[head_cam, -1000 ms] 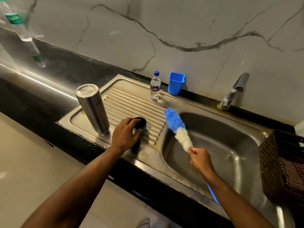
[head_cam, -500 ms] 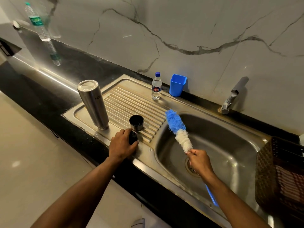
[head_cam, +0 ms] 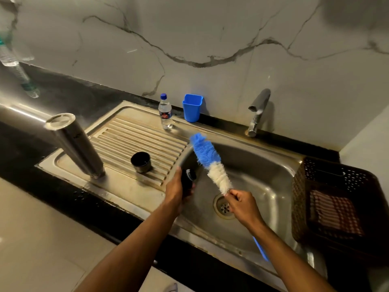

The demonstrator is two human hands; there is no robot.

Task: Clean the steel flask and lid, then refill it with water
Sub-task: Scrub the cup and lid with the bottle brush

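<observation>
The steel flask (head_cam: pixel 73 144) stands upside down on the drainboard (head_cam: pixel 126 186) at the left. A small black cup-shaped lid (head_cam: pixel 141 162) sits open side up on the ridges beside it. My left hand (head_cam: pixel 175 189) grips a black stopper (head_cam: pixel 188 182) over the left rim of the sink basin (head_cam: pixel 263 169). My right hand (head_cam: pixel 242 205) holds a bottle brush (head_cam: pixel 210 161) with blue and white bristles, angled up and left, its tip close above the stopper. The brush's blue handle shows below my forearm.
A small water bottle (head_cam: pixel 165 112) and a blue plastic cup (head_cam: pixel 192 110) stand at the back of the drainboard. The tap (head_cam: pixel 257 113) is behind the basin, the drain (head_cam: pixel 224 206) below my right hand. A brown basket (head_cam: pixel 336 203) with a checked cloth sits at the right.
My left hand picked the black stopper off the drainboard's front edge and carried it right, over the sink. The brush stayed in my right hand; the cup-shaped lid was left on the ridges.
</observation>
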